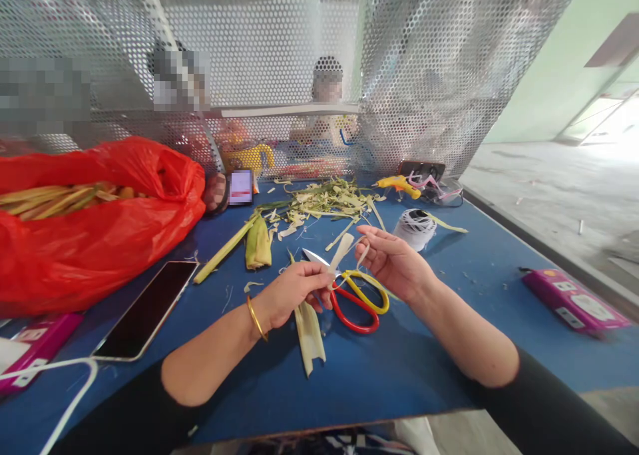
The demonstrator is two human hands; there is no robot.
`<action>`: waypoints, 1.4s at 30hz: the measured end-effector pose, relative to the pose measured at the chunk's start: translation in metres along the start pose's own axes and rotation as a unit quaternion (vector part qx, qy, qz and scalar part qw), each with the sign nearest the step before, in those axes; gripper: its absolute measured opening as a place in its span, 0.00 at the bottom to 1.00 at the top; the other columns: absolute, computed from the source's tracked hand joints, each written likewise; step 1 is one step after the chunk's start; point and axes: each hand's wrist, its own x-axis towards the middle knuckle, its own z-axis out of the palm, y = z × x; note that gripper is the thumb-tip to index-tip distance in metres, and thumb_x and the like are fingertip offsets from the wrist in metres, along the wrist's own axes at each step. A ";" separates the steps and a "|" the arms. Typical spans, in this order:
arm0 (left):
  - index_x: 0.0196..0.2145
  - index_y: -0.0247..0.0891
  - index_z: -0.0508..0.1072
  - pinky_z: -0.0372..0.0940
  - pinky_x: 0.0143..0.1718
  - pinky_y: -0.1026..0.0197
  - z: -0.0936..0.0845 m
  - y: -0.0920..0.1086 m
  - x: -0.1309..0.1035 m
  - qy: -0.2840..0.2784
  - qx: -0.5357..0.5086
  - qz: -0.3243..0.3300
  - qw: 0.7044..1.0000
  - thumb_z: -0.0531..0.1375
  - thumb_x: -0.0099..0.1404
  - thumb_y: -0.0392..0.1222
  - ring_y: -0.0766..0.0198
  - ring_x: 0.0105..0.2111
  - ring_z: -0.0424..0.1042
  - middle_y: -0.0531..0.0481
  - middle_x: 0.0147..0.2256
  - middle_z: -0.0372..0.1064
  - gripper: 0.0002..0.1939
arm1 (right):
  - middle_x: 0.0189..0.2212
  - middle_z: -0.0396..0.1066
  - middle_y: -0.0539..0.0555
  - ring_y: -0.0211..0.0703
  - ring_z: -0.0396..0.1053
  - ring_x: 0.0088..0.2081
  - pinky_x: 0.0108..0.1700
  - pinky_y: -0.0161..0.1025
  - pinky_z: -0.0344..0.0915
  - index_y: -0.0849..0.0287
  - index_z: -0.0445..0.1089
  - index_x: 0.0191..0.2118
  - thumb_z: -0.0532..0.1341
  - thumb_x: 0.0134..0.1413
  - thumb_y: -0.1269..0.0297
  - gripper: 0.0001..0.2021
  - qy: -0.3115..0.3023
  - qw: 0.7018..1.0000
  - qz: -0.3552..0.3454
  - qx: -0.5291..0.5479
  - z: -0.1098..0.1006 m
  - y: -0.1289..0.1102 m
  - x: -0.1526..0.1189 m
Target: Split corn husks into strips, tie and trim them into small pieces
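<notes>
My left hand [304, 283], a gold bangle at its wrist, pinches a pale strip of corn husk [342, 250] between thumb and fingers. My right hand [392, 259] is closed on a thin husk strip [363, 255] just to the right; whether both strips are one piece I cannot tell. Beneath the hands lie scissors [357, 313] with one red and one yellow handle, blades pointing away to the left. A wider piece of husk [309, 332] shows under my left hand. Beyond my right hand stands a spool of white string [417, 227].
Husk scraps [329, 201] are heaped at the back, near a green husk piece [258, 245]. A red plastic bag [100, 255] of husks and a phone [147, 308] are at left. A yellow tool [399, 185] lies by the perforated screen [279, 49]; a purple pack [574, 301] lies right.
</notes>
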 end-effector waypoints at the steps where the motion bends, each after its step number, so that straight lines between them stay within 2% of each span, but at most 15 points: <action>1: 0.21 0.37 0.67 0.61 0.24 0.66 0.000 0.000 0.000 0.004 0.002 -0.001 1.000 0.63 0.51 0.49 0.69 0.20 0.67 0.53 0.18 0.66 0.13 | 0.24 0.72 0.48 0.38 0.74 0.29 0.36 0.35 0.71 0.55 0.71 0.35 0.64 0.47 0.68 0.07 0.003 1.000 -0.020 -0.012 -0.002 -0.001 0.001; 5: 0.20 0.37 0.66 0.60 0.24 0.66 -0.001 0.001 0.000 0.007 0.018 -0.003 1.000 0.62 0.50 0.47 0.69 0.20 0.67 0.53 0.18 0.66 0.12 | 0.23 0.70 0.46 0.38 0.75 0.32 0.41 0.36 0.72 0.53 0.70 0.35 0.63 0.48 0.68 0.06 0.033 0.996 -0.081 -0.010 -0.007 -0.009 0.003; 10: 0.20 0.37 0.66 0.60 0.24 0.66 -0.002 0.002 0.000 0.012 0.034 -0.013 0.999 0.61 0.50 0.46 0.69 0.20 0.67 0.53 0.17 0.66 0.11 | 0.23 0.70 0.45 0.36 0.75 0.32 0.45 0.35 0.72 0.54 0.70 0.35 0.62 0.48 0.73 0.08 0.115 0.983 -0.126 0.065 -0.012 -0.028 0.005; 16: 0.20 0.36 0.66 0.59 0.23 0.66 -0.005 0.001 0.002 0.037 0.038 -0.019 0.998 0.62 0.51 0.48 0.69 0.20 0.66 0.52 0.18 0.66 0.13 | 0.28 0.72 0.46 0.35 0.74 0.36 0.46 0.35 0.70 0.54 0.69 0.35 0.61 0.52 0.72 0.05 0.156 0.950 -0.260 0.077 -0.030 -0.053 0.009; 22: 0.19 0.36 0.65 0.58 0.22 0.67 -0.008 0.003 0.004 0.073 0.048 -0.021 0.996 0.62 0.50 0.47 0.68 0.19 0.67 0.54 0.17 0.64 0.13 | 0.22 0.69 0.45 0.31 0.72 0.28 0.42 0.34 0.69 0.59 0.69 0.30 0.59 0.53 0.76 0.06 0.193 0.893 -0.399 0.070 -0.023 -0.067 0.000; 25: 0.18 0.36 0.65 0.58 0.22 0.66 -0.014 0.005 0.006 0.103 0.077 -0.023 0.991 0.61 0.50 0.46 0.68 0.20 0.67 0.54 0.17 0.64 0.13 | 0.18 0.67 0.44 0.31 0.70 0.24 0.36 0.33 0.70 0.59 0.68 0.26 0.57 0.53 0.79 0.10 0.228 0.861 -0.444 0.095 -0.019 -0.078 -0.007; 28: 0.18 0.36 0.64 0.58 0.22 0.67 -0.021 0.009 0.008 0.135 0.095 -0.012 0.986 0.61 0.50 0.46 0.68 0.20 0.67 0.54 0.16 0.64 0.13 | 0.18 0.66 0.45 0.31 0.67 0.23 0.28 0.30 0.66 0.57 0.68 0.24 0.58 0.53 0.78 0.11 0.267 0.832 -0.477 0.092 -0.023 -0.086 -0.009; 30: 0.18 0.36 0.64 0.58 0.22 0.67 -0.025 0.011 0.008 0.149 0.078 0.008 0.986 0.62 0.50 0.47 0.68 0.20 0.67 0.55 0.17 0.64 0.13 | 0.19 0.66 0.45 0.30 0.64 0.22 0.22 0.29 0.58 0.58 0.69 0.24 0.61 0.49 0.78 0.09 0.290 0.814 -0.501 0.052 -0.025 -0.083 -0.006; 32: 0.19 0.36 0.65 0.58 0.22 0.67 -0.026 0.012 0.007 0.154 0.046 0.031 0.986 0.63 0.49 0.48 0.69 0.20 0.67 0.55 0.17 0.64 0.14 | 0.20 0.67 0.45 0.30 0.61 0.21 0.22 0.29 0.55 0.59 0.71 0.25 0.64 0.44 0.77 0.06 0.297 0.801 -0.520 -0.020 -0.023 -0.073 -0.002; 34: 0.20 0.36 0.67 0.58 0.22 0.67 -0.023 0.012 0.005 0.147 0.016 0.047 0.988 0.64 0.49 0.49 0.69 0.20 0.67 0.55 0.18 0.65 0.14 | 0.22 0.69 0.46 0.31 0.62 0.23 0.26 0.32 0.59 0.59 0.72 0.27 0.65 0.43 0.74 0.04 0.272 0.801 -0.516 -0.132 -0.020 -0.056 0.003; 36: 0.21 0.35 0.68 0.58 0.22 0.67 -0.018 0.010 0.003 0.126 -0.009 0.047 0.991 0.65 0.49 0.49 0.70 0.20 0.67 0.54 0.19 0.66 0.14 | 0.24 0.70 0.47 0.35 0.66 0.26 0.31 0.35 0.63 0.58 0.72 0.27 0.65 0.44 0.70 0.02 0.232 0.798 -0.482 -0.277 -0.018 -0.038 0.009; 37: 0.21 0.35 0.69 0.58 0.22 0.67 -0.015 0.009 0.002 0.115 -0.019 0.044 0.992 0.65 0.49 0.49 0.70 0.20 0.67 0.54 0.19 0.67 0.14 | 0.24 0.71 0.47 0.37 0.66 0.27 0.33 0.37 0.64 0.58 0.72 0.28 0.64 0.46 0.68 0.00 0.217 0.787 -0.459 -0.349 -0.017 -0.030 0.011; 39: 0.21 0.35 0.70 0.58 0.22 0.66 -0.009 0.007 0.000 0.098 -0.033 0.039 0.994 0.66 0.49 0.48 0.69 0.20 0.67 0.53 0.20 0.69 0.14 | 0.29 0.73 0.52 0.42 0.69 0.32 0.37 0.41 0.65 0.57 0.74 0.31 0.61 0.52 0.65 0.04 0.192 0.747 -0.422 -0.477 -0.016 -0.018 0.013; 41: 0.21 0.34 0.71 0.58 0.23 0.66 -0.005 0.005 -0.001 0.098 -0.041 0.043 0.993 0.66 0.49 0.47 0.69 0.20 0.67 0.52 0.20 0.69 0.13 | 0.40 0.73 0.58 0.49 0.69 0.41 0.45 0.47 0.64 0.58 0.75 0.36 0.59 0.54 0.62 0.09 0.177 0.703 -0.403 -0.558 -0.013 -0.009 0.011; 42: 0.21 0.34 0.71 0.58 0.23 0.66 -0.003 0.004 -0.001 0.104 -0.045 0.047 0.992 0.66 0.49 0.46 0.70 0.20 0.67 0.52 0.20 0.69 0.12 | 0.44 0.72 0.61 0.52 0.68 0.46 0.48 0.49 0.63 0.59 0.75 0.38 0.58 0.54 0.60 0.11 0.159 0.698 -0.395 -0.576 -0.009 -0.006 0.008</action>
